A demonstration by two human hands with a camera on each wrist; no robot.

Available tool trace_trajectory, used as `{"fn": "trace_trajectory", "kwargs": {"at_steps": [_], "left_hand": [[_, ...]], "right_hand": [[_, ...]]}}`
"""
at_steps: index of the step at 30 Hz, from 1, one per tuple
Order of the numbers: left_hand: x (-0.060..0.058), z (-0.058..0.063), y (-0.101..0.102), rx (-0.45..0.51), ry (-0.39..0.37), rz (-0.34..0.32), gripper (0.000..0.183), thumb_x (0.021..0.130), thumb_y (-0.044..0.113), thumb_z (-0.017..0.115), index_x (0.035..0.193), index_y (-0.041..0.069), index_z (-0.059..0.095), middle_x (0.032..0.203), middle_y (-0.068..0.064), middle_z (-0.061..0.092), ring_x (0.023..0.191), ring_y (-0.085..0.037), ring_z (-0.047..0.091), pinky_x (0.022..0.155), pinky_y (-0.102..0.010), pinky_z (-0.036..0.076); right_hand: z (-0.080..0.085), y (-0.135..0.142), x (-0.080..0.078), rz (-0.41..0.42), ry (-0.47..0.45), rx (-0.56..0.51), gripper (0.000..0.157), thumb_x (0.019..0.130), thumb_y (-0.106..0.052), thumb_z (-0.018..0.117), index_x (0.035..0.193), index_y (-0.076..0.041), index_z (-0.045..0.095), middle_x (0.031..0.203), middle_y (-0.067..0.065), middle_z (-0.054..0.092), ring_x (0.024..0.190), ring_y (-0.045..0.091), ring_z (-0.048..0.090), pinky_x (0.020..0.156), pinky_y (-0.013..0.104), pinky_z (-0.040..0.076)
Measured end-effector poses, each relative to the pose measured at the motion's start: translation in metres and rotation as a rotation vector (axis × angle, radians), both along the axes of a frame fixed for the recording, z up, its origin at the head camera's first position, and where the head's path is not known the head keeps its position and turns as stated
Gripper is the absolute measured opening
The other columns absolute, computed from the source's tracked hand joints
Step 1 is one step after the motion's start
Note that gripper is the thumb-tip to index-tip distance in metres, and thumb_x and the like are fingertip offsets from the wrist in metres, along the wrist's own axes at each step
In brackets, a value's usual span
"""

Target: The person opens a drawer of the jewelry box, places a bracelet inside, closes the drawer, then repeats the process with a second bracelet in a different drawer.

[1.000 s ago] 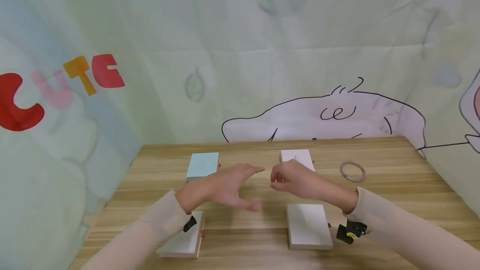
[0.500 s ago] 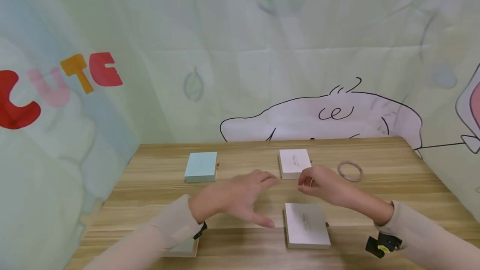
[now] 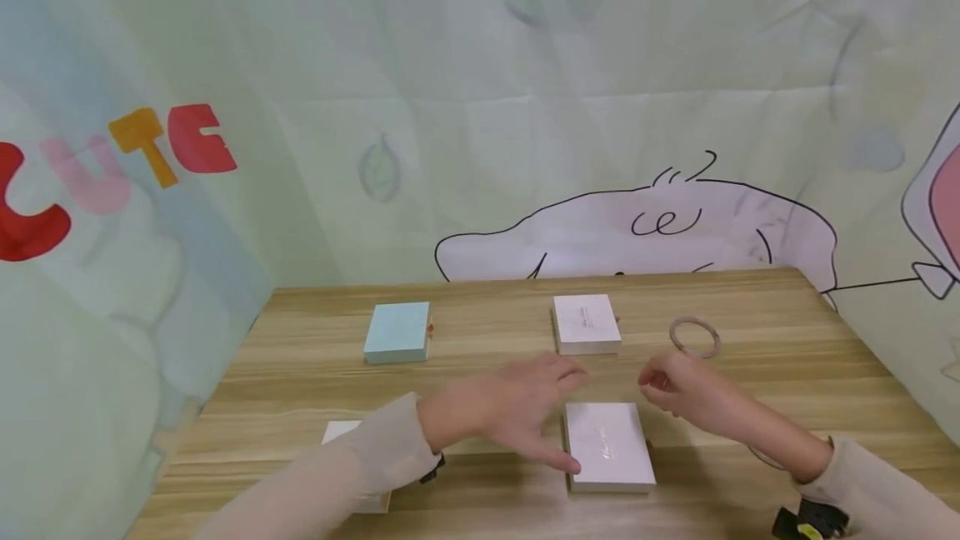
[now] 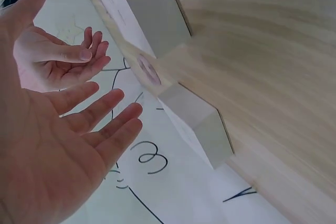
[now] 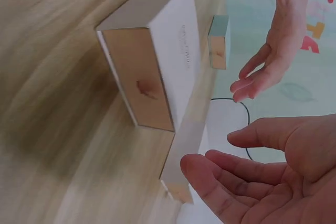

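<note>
My left hand (image 3: 517, 407) is held above the table with fingers spread and the palm facing right. Its thumb overlaps the left edge of the near white box (image 3: 611, 448) in the head view. Nothing is in this hand. To the right of that box, my right hand (image 3: 690, 390) hovers with loosely bent fingers, and the right wrist view shows a gap between its thumb and fingers. A pale purplish bangle (image 3: 694, 337) lies on the table just beyond it. Behind the near box sits a smaller white box (image 3: 587, 325) with printing on its lid.
A light blue box (image 3: 398, 332) stands at the back left of the wooden table (image 3: 300, 382). Another white box (image 3: 341, 430) at the front left is mostly covered by my left sleeve. A thin curved rim (image 3: 767, 458) shows beside my right forearm. A printed cloth (image 3: 480, 148) hangs behind.
Both hands have moved to the right. The right hand has left the far white box and is now below the bangle; the left hand has reached the near white box. The boxes have stayed put.
</note>
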State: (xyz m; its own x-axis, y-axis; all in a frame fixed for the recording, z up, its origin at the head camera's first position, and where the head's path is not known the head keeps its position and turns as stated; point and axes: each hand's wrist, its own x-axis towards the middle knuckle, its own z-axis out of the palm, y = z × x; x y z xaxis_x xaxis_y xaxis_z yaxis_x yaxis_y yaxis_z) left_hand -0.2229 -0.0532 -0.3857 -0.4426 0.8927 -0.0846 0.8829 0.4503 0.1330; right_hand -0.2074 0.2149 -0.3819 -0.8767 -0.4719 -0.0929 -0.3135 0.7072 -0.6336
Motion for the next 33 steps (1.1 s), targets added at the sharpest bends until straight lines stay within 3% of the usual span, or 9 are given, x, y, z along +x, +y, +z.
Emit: {"fn": "trace_trajectory", "kwargs": {"at_steps": [8, 15, 21, 24, 33], "left_hand": [[0.006, -0.011, 0.022, -0.044, 0.117, -0.021, 0.103, 0.084, 0.079, 0.051, 0.151, 0.003, 0.037, 0.148, -0.009, 0.043, 0.136, -0.019, 0.039, 0.113, -0.026, 0.027], [0.010, -0.021, 0.036, -0.075, 0.169, -0.015, 0.102, 0.083, 0.080, 0.051, 0.151, 0.006, 0.037, 0.145, -0.006, 0.046, 0.130, -0.017, 0.043, 0.109, -0.024, 0.032], [0.014, -0.026, 0.046, -0.118, 0.237, -0.022, 0.099, 0.085, 0.081, 0.046, 0.151, 0.008, 0.036, 0.145, -0.004, 0.046, 0.132, -0.015, 0.042, 0.110, -0.023, 0.029], [0.016, -0.027, 0.049, -0.123, 0.247, -0.017, 0.098, 0.085, 0.080, 0.048, 0.151, 0.008, 0.037, 0.144, -0.004, 0.046, 0.131, -0.015, 0.043, 0.109, -0.023, 0.030], [0.018, -0.032, 0.052, -0.122, 0.256, -0.007, 0.101, 0.083, 0.080, 0.050, 0.151, 0.006, 0.037, 0.142, -0.003, 0.047, 0.126, -0.014, 0.045, 0.106, -0.023, 0.033]], "right_hand": [[-0.022, 0.018, 0.006, 0.068, 0.003, -0.061, 0.007, 0.093, -0.001, 0.063, 0.090, 0.005, 0.066, 0.066, -0.001, 0.058, 0.053, 0.008, 0.054, 0.051, 0.027, 0.048], [-0.041, 0.022, 0.011, 0.085, -0.095, -0.163, 0.006, 0.092, 0.000, 0.065, 0.088, 0.005, 0.067, 0.074, 0.002, 0.064, 0.057, 0.010, 0.057, 0.051, 0.027, 0.050], [-0.054, 0.024, 0.012, 0.145, -0.117, -0.265, 0.009, 0.093, 0.001, 0.062, 0.086, 0.003, 0.068, 0.067, -0.001, 0.062, 0.050, 0.005, 0.051, 0.045, 0.025, 0.045], [-0.057, 0.024, 0.013, 0.166, -0.132, -0.299, 0.011, 0.094, 0.001, 0.061, 0.086, 0.003, 0.068, 0.064, -0.002, 0.060, 0.048, 0.004, 0.050, 0.043, 0.025, 0.044], [-0.061, 0.022, 0.016, 0.123, -0.187, -0.308, 0.009, 0.095, -0.001, 0.061, 0.090, 0.003, 0.067, 0.068, 0.000, 0.062, 0.051, 0.008, 0.054, 0.044, 0.030, 0.048]]}}
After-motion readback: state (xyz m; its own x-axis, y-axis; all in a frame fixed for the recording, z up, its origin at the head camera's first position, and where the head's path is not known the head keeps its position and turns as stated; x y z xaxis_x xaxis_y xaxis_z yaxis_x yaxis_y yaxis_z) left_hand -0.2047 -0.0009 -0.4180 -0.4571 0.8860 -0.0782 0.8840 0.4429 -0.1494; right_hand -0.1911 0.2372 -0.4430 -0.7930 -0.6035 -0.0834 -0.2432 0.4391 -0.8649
